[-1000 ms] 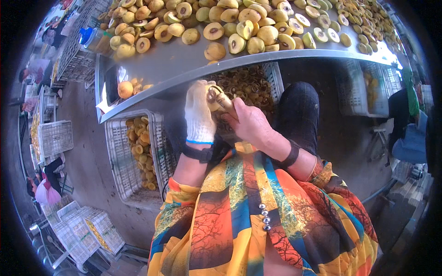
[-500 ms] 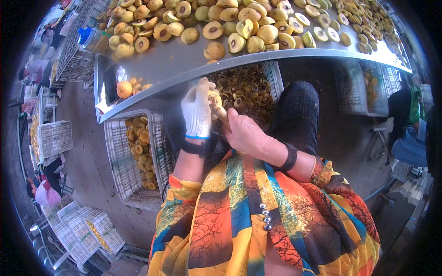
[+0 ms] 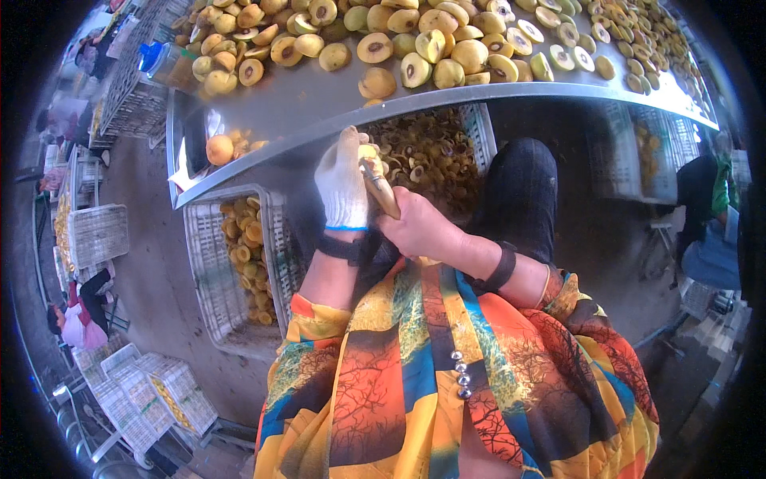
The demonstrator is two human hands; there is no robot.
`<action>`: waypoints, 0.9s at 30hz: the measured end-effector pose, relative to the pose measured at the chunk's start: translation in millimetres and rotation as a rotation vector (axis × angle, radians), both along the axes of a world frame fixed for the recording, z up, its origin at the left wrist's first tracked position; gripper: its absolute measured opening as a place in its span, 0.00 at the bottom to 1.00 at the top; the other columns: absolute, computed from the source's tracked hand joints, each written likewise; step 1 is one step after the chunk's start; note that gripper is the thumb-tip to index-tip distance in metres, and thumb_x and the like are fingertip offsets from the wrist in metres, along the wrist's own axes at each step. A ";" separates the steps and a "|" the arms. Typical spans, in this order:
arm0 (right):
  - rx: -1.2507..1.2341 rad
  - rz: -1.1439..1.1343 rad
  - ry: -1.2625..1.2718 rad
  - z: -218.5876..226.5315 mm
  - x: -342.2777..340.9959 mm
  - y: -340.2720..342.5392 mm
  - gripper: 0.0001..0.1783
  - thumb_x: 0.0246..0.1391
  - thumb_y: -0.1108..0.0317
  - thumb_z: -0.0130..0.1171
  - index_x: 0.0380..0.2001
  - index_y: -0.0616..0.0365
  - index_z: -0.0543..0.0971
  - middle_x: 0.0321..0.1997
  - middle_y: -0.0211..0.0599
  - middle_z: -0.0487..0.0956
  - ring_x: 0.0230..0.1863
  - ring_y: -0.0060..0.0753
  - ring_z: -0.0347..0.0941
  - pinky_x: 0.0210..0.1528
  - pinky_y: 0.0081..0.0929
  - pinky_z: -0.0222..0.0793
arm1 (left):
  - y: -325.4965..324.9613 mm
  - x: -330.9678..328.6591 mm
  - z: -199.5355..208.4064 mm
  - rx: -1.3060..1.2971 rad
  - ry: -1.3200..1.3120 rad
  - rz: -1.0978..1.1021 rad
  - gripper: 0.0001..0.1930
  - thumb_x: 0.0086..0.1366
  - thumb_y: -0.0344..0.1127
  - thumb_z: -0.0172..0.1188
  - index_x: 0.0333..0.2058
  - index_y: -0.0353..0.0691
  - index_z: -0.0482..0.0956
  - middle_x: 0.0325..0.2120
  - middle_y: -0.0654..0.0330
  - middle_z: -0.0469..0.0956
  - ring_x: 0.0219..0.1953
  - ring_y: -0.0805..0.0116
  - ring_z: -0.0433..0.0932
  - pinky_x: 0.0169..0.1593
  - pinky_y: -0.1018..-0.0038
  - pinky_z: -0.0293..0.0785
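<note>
My left hand, in a white knitted glove, is closed around a yellow peach half, mostly hidden by the fingers. My bare right hand grips a wooden-handled coring knife. Its metal end touches the fruit, and the exact blade shape is hard to make out. Both hands are over my lap, just on my side of the metal table. Below and beyond them stands a crate holding brown and yellow fruit scraps.
Halved peaches cover much of the table. A blue-capped bottle stands at its left. Left of my legs, a white crate holds hollowed halves. Another crate sits at right. Other people are at the edges.
My right hand has shifted slightly left, and the knife has turned so that more of its handle and metal end show against the fruit. The left hand keeps its hold.
</note>
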State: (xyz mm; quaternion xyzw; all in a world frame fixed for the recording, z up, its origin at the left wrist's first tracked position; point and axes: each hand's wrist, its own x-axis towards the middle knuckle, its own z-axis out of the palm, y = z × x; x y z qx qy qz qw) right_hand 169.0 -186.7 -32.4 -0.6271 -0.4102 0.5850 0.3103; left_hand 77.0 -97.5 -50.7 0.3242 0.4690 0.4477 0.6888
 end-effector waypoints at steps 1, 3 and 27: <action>-0.099 0.019 0.075 5.8 2.2 1.3 0.09 0.47 0.71 0.51 0.28 0.65 0.65 0.18 0.41 0.71 0.16 0.31 0.70 0.17 0.29 0.65 | -0.9 1.4 -3.6 0.040 0.019 0.006 0.16 0.61 0.44 0.56 0.28 0.35 0.74 0.21 0.55 0.76 0.16 0.67 0.74 0.19 0.76 0.72; -0.167 -0.018 0.186 10.8 2.4 -2.5 0.08 0.48 0.71 0.51 0.28 0.63 0.64 0.17 0.35 0.67 0.13 0.23 0.65 0.13 0.24 0.61 | -3.2 4.7 -7.9 0.094 0.039 -0.008 0.15 0.61 0.44 0.57 0.28 0.35 0.74 0.21 0.54 0.76 0.15 0.67 0.74 0.19 0.75 0.72; -0.192 0.018 0.086 4.4 6.0 -16.3 0.11 0.45 0.71 0.50 0.31 0.66 0.64 0.17 0.41 0.70 0.12 0.31 0.67 0.13 0.30 0.63 | -4.1 5.6 -16.2 -0.093 0.229 -0.269 0.17 0.61 0.46 0.52 0.31 0.34 0.74 0.17 0.56 0.74 0.14 0.66 0.72 0.18 0.75 0.69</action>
